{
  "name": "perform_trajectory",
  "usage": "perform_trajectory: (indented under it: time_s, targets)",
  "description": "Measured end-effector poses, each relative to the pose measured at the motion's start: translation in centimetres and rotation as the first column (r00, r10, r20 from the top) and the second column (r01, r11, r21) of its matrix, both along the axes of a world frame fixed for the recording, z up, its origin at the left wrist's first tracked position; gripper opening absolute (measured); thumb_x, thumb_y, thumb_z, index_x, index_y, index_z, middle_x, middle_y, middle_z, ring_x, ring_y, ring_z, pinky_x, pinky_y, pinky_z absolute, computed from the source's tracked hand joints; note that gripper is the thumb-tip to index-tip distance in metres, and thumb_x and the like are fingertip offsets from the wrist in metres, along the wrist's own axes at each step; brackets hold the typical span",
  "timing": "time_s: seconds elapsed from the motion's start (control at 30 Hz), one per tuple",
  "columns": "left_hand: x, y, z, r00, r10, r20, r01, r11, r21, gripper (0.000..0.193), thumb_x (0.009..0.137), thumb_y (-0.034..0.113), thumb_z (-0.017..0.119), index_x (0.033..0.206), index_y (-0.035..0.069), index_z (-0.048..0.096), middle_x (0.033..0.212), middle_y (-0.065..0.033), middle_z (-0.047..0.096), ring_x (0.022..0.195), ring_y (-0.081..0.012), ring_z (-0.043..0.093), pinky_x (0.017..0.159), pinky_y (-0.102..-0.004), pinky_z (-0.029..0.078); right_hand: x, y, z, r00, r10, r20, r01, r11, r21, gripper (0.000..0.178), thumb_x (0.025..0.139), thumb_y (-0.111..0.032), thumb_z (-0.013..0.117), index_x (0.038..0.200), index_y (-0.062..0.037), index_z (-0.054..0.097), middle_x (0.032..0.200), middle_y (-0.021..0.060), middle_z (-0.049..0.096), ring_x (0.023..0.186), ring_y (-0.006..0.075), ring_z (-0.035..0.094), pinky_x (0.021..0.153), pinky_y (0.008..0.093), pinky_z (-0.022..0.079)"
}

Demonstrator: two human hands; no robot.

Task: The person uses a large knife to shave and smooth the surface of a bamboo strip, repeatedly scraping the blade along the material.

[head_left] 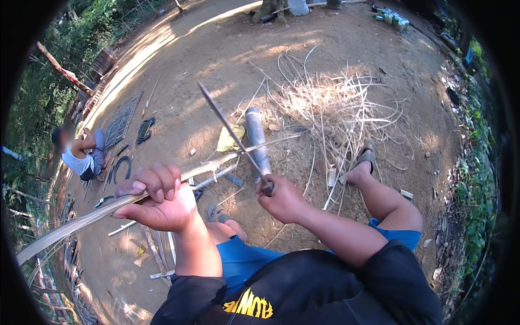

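My left hand (162, 200) grips a long pale split bamboo strip (81, 222), fingers over the top and thumb along its near side. The strip slants from the lower left up toward the middle, where its far part looks frayed and thinner. In my right hand (284, 200) is the handle of a long knife (222, 116), its narrow dark blade pointing up and to the left. The blade crosses the strip beyond my left hand; whether they touch I cannot tell. Under the strip's far end lies a grey cylinder (254, 127), beside a yellow piece (231, 138).
A tangled heap of thin pale shavings (346, 103) spreads ahead to the right. At the left another person (84, 157) sits low near a slatted panel (123, 119) and a dark curved hoop (122, 169). Several pale sticks (172, 248) lie by my left leg. Green plants (471, 200) border the right.
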State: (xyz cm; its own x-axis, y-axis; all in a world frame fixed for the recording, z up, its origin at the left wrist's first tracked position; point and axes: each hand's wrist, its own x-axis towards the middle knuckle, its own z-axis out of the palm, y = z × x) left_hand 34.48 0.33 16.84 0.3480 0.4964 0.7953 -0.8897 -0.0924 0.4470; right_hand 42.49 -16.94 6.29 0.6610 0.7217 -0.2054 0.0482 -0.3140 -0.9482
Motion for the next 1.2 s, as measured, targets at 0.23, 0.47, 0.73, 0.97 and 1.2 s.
perform_trajectory:
  time_s: [0.23, 0.47, 0.73, 0.97, 1.2]
  targets:
    - [1.3, -1.0, -0.2, 0.992, -0.121, 0.045, 0.118, 0.991, 0.063, 0.052, 0.095, 0.061, 0.039, 0.093, 0.01, 0.049, 0.059, 0.0026, 0.035, 0.046, -0.0077, 0.031, 0.046, -0.0239, 0.029, 0.2, -1.3, -1.5, 1.0, -0.022, 0.01, 0.021, 0.999, 0.05, 0.015, 0.081, -0.011, 0.061, 0.095, -0.0047, 0.06, 0.078, 0.0087, 0.064, 0.07, 0.0169, 0.062, 0.068, 0.0329, 0.048]
    - [1.4, -2.4, 0.3, 0.992, -0.117, 0.04, 0.114, 0.991, 0.072, 0.052, 0.094, 0.061, 0.043, 0.091, 0.01, 0.054, 0.058, 0.0036, 0.035, 0.045, -0.0072, 0.031, 0.046, -0.0239, 0.03, -0.1, -2.3, -2.0, 0.995, -0.069, -0.075, 0.068, 0.998, -0.009, 0.014, 0.081, -0.011, 0.062, 0.093, -0.004, 0.058, 0.077, 0.0057, 0.063, 0.072, 0.0129, 0.061, 0.068, 0.0315, 0.048]
    - [1.7, -1.9, 0.1, 0.995, -0.085, 0.054, 0.083, 0.996, 0.027, 0.052, 0.093, 0.061, 0.045, 0.09, 0.01, 0.054, 0.057, 0.0033, 0.035, 0.046, -0.0077, 0.033, 0.046, -0.0235, 0.029, -1.2, -1.8, -1.1, 1.0, 0.023, -0.002, -0.022, 0.991, 0.135, 0.012, 0.082, -0.01, 0.061, 0.092, -0.004, 0.058, 0.076, 0.0073, 0.063, 0.07, 0.0126, 0.061, 0.067, 0.0316, 0.048]
    - [1.1, -2.0, 0.0, 0.997, -0.067, 0.039, 0.067, 0.998, 0.009, 0.052, 0.092, 0.061, 0.047, 0.089, 0.01, 0.056, 0.057, 0.004, 0.036, 0.046, -0.007, 0.033, 0.044, -0.0223, 0.028, -2.0, -1.9, -1.0, 0.999, 0.013, 0.04, -0.018, 0.994, 0.112, 0.014, 0.08, -0.012, 0.062, 0.092, -0.0048, 0.059, 0.076, 0.0109, 0.063, 0.07, 0.0172, 0.063, 0.067, 0.033, 0.049]
    - [1.1, -2.6, -0.2, 0.996, -0.076, 0.043, 0.076, 0.997, 0.003, 0.052, 0.092, 0.061, 0.047, 0.09, 0.01, 0.055, 0.057, 0.0034, 0.036, 0.046, -0.0073, 0.033, 0.046, -0.0231, 0.029, -0.8, -2.0, -3.9, 0.994, -0.109, 0.032, 0.108, 0.994, 0.026, 0.015, 0.079, -0.011, 0.062, 0.093, -0.0045, 0.059, 0.078, 0.0156, 0.064, 0.072, 0.0263, 0.066, 0.068, 0.0363, 0.05]
